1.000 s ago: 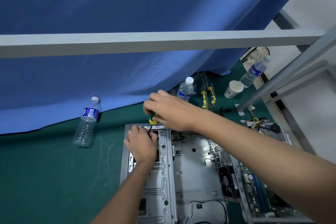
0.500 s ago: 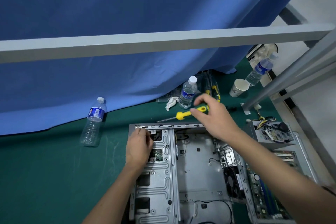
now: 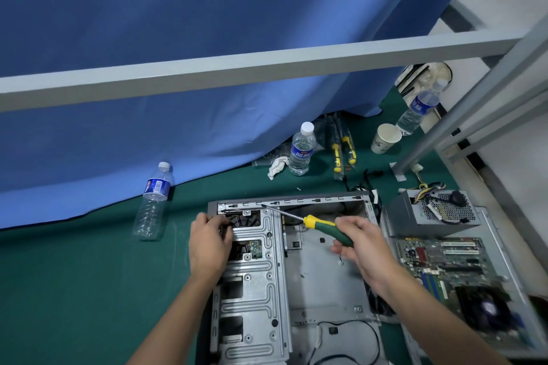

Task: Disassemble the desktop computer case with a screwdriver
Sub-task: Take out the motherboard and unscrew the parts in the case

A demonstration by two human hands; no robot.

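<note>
The grey sheet-metal computer case [image 3: 296, 290] lies open on the green table [image 3: 74, 290], largely stripped: the green motherboard [image 3: 450, 264] and grey power supply box [image 3: 430, 216] already sit just right of the case. The perforated drive cage [image 3: 252, 275] remains inside. The right hand [image 3: 360, 246] grips the green-and-yellow screwdriver [image 3: 323, 225], tip at the case's far rim. The left hand [image 3: 209, 241] has its fingers curled into the cage's far corner. Free table lies left of the case; the right is crowded.

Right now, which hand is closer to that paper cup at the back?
Right. The right hand, gripping the screwdriver, sits below and slightly left of the paper cup; the left hand is much farther left, on the case.
</note>
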